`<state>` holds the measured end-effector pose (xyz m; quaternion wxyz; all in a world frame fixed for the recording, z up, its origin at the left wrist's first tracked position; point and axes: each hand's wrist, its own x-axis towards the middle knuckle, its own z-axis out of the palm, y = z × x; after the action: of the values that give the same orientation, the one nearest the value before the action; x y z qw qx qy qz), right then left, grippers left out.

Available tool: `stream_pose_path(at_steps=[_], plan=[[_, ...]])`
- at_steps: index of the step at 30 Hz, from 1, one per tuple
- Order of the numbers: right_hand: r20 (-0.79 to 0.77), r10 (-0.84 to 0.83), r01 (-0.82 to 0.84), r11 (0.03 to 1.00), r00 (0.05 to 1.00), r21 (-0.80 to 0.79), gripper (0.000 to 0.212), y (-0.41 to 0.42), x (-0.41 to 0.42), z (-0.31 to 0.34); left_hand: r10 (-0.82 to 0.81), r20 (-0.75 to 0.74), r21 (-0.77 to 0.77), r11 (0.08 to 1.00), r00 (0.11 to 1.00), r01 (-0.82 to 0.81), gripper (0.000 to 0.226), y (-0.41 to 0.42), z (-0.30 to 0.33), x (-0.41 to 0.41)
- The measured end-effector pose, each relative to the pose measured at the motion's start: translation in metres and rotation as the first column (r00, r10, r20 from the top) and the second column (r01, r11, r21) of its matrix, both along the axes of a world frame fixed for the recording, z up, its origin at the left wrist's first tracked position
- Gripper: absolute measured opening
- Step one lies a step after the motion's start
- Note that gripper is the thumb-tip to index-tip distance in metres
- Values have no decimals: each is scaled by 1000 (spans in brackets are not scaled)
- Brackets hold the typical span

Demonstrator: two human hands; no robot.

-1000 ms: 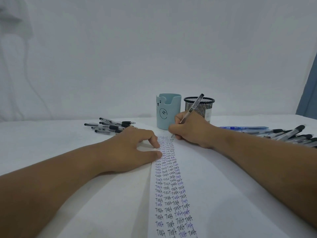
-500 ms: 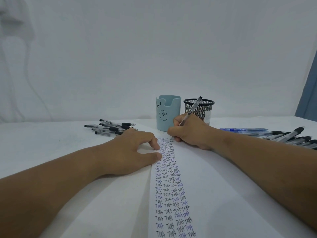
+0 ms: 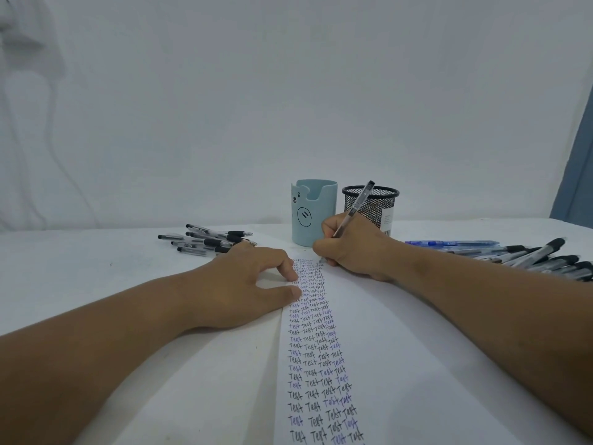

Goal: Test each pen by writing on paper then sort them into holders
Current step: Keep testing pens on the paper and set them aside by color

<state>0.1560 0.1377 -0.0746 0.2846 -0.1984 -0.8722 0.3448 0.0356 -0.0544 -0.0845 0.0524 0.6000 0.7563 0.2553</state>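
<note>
Testing step: right hand gripping pen, tip on paper; left hand flat, fingers relaxed. Next, presumably: dropping into blue holder or mesh holder.

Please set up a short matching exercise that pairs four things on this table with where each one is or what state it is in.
Things:
1. pen
2. blue holder
3. mesh holder
4. left hand

Places or states:
A. presses the paper flat beside the writing
B. gripped in the right hand, tip on the paper
C. farthest right of the two holders
D. bears a bear face

Pairs: 1-B, 2-D, 3-C, 4-A
</note>
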Motion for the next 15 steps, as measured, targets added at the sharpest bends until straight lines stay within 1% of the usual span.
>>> stream_pose_path(at_steps=[3,15], plan=[[5,9,-9,1000,1000,8,22,0,1,0,0,-9,5,1000,1000,0,19,0,1,1],[14,-4,3,1000,1000,25,32,5,-1,-2,-5,-39,-13,1000,999,5,19,-2,3,5]])
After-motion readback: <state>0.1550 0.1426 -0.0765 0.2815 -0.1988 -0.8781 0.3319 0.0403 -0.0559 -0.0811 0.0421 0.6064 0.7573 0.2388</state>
